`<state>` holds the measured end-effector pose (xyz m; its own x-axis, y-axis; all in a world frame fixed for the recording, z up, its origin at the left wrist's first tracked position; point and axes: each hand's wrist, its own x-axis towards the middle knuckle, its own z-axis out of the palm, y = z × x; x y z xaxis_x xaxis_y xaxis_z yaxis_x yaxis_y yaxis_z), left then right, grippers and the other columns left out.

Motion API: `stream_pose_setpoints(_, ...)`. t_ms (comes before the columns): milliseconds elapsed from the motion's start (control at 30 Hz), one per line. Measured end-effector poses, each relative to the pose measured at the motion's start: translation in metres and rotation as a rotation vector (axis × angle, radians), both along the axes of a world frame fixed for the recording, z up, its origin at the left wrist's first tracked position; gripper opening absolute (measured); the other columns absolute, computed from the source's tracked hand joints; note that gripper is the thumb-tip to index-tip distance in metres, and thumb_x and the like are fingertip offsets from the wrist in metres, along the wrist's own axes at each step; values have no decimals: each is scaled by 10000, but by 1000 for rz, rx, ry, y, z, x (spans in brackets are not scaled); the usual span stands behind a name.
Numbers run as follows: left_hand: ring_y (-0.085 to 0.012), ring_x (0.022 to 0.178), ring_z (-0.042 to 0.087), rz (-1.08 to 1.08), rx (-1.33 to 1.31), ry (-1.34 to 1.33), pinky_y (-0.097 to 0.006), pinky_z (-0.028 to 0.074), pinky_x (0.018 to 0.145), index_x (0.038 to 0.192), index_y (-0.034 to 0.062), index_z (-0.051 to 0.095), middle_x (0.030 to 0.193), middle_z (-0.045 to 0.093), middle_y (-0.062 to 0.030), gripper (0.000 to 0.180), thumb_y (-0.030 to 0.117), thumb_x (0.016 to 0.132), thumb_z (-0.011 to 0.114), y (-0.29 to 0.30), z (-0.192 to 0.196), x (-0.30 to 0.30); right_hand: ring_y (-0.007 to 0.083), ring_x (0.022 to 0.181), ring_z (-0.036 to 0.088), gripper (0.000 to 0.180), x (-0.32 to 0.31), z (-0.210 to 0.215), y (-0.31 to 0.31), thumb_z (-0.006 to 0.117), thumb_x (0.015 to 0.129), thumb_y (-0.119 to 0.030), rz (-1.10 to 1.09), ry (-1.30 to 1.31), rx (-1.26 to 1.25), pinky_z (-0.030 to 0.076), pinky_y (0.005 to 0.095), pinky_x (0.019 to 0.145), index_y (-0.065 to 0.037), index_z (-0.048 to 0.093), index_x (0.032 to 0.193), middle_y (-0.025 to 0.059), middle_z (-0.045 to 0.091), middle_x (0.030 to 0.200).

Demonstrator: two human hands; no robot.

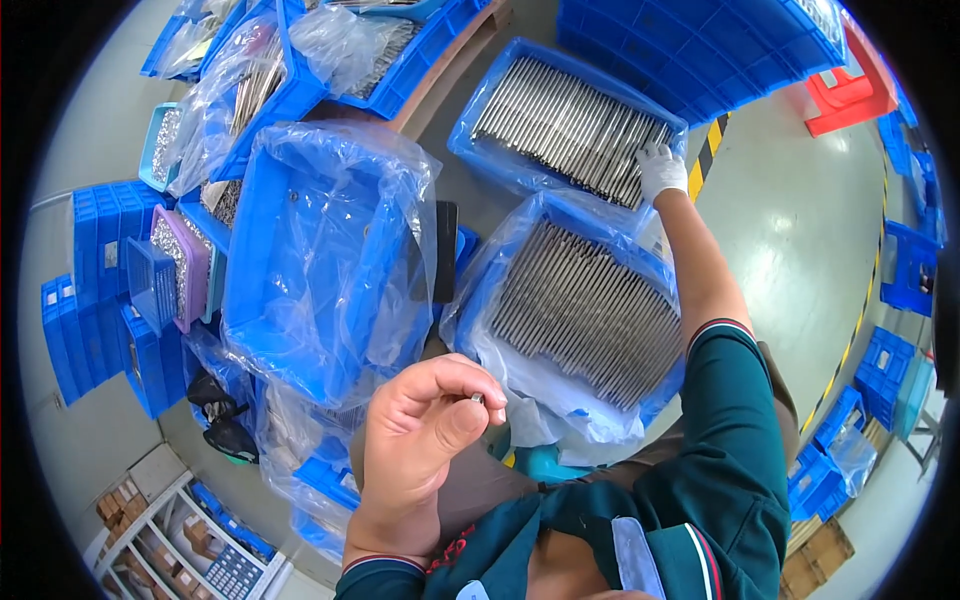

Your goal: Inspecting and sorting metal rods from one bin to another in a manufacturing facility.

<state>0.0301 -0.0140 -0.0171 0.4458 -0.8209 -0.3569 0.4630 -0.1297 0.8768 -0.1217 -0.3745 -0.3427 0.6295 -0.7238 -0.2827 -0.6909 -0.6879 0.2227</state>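
Note:
My left hand (425,420) is bare and raised in front of my chest. Its thumb and curled fingers pinch a small metal piece (478,399), mostly hidden by the fingers. My right hand (661,172), in a white glove, reaches to the right end of the far blue crate (462,128). There its bent fingers close on a metal rod among a row of slim silvery rods (565,122). A nearer blue crate (540,208), lined with clear plastic, holds more closely packed metal rods (585,305) in front of me.
To my left stands a large blue crate (245,270) with a loose plastic liner. Lilac (195,265) and blue bins with small shiny parts are beyond it. Stacked blue crates (690,55) rise behind the far rods. A red plastic object (850,95) is at the far right.

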Motion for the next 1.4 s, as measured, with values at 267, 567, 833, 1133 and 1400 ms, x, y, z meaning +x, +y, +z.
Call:
stream_pose_setpoints(267, -163, 692, 507, 1, -11, 5, -253, 378, 611, 836, -19, 590, 733, 569, -107, 311, 283, 823, 663, 4, 2, 2, 254, 1046, 528, 296, -4, 4, 25, 504, 795, -130, 16, -103, -73, 450, 406, 820, -111, 548, 1087, 84, 519, 1119)
stream_pose_setpoints(567, -107, 781, 570, -28, -51, 117, -218, 440, 719, 901, -15, 617, 865, 611, -76, 159, 126, 837, 652, 7, 3, 2, 253, 960, 580, 241, -7, -4, 36, 500, 799, -152, 6, 60, -15, 440, 394, 807, -96, 634, 992, 105, 589, 1059)
stream_pose_setpoints(833, -123, 716, 542, -24, -33, -38, -233, 408, 656, 898, -14, 603, 803, 602, -72, 253, 234, 857, 629, 9, -5, 2, 275, 1006, 597, 258, -1, 20, 42, 531, 795, -266, -77, 2, 110, 505, 433, 776, -96, 664, 936, 104, 614, 1076)
stream_pose_setpoints(1133, -99, 707, 522, -9, -124, -61, -224, 392, 650, 901, -3, 631, 796, 614, -45, 201, 194, 873, 603, 5, -6, -1, 319, 916, 610, 325, -7, 139, 83, 490, 854, -331, -62, -406, 118, 483, 399, 790, -125, 602, 1079, 116, 647, 1005)
stream_pose_setpoints(1400, -39, 634, 523, 42, -178, -79, -174, 391, 602, 828, 46, 675, 722, 635, -9, 174, 220, 828, 669, 9, -11, -2, 321, 899, 630, 412, -77, 145, 172, 460, 790, -358, -374, -114, 613, 483, 393, 785, -44, 653, 975, 211, 643, 932)
